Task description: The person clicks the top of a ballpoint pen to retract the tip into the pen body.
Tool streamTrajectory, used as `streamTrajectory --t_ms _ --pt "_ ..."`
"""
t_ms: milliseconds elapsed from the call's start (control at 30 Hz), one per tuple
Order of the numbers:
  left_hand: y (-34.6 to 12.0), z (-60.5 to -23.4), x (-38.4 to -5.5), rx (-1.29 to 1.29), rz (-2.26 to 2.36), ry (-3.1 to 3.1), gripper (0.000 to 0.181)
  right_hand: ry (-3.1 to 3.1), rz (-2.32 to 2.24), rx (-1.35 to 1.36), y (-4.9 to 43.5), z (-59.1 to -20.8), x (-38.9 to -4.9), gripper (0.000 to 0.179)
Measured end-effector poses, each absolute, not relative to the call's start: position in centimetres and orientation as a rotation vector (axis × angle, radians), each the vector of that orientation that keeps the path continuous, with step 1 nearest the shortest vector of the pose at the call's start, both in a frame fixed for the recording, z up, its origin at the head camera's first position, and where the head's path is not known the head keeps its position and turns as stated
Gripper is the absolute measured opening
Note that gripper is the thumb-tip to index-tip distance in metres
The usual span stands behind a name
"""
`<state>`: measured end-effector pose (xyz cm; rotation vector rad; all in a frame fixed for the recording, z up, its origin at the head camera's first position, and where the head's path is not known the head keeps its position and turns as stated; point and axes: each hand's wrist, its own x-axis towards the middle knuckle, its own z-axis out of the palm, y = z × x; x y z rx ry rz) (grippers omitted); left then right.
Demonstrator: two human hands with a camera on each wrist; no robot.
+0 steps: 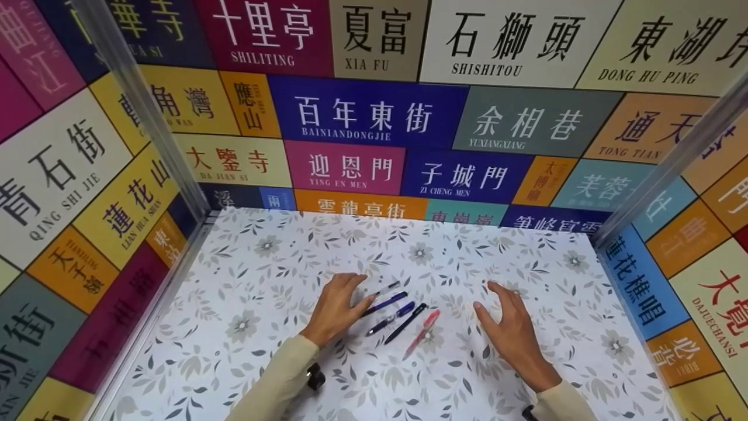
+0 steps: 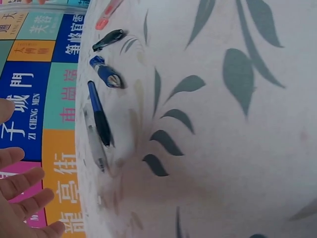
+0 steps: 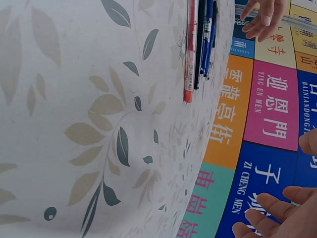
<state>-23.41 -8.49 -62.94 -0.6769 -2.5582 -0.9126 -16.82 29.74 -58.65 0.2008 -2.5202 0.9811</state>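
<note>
Several pens lie side by side at a slant on the flowered tabletop. Nearest my left hand (image 1: pixel 339 307) are a clear pen (image 1: pixel 390 287) and a slim blue pen (image 1: pixel 387 303), whose lower end is partly hidden by the thumb. Then come a clear-barrelled pen with a blue cap (image 1: pixel 405 309), a black pen (image 1: pixel 405 324) and a pinkish-red pen (image 1: pixel 422 334). My left hand hovers at the left of the row, fingers loosely bent and holding nothing. Off to the right, apart from the pens, my right hand (image 1: pixel 511 327) is held with fingers and thumb spread, nothing in it.
White cloth with grey leaves and flowers covers the table (image 1: pixel 263 362). Panels of coloured place-name signs (image 1: pixel 374 111) rise behind it and along both sides. Clear upright corner posts (image 1: pixel 169 140) stand at the back left and back right.
</note>
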Motion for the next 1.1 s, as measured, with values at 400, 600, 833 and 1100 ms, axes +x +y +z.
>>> streamTrajectory --t_ms 400,600,833,1100 --pt "-8.8 -64.8 -23.5 -0.692 -1.003 -2.448 0.039 -2.559 1.026 0.141 29.8 -59.2 -16.2 0.055" --pt "-8.9 -66.0 -23.5 -0.669 -1.006 -2.472 0.039 -2.572 1.035 0.116 29.9 -59.7 -16.0 0.054" --pt "-9.0 -67.1 -23.5 -0.627 -1.043 -2.507 0.039 -2.602 1.057 0.101 29.9 -60.0 -15.8 0.054" --pt "-9.0 -67.7 -23.6 -0.624 -1.042 -2.489 0.039 -2.598 1.055 0.108 29.9 -60.4 -15.7 0.054"
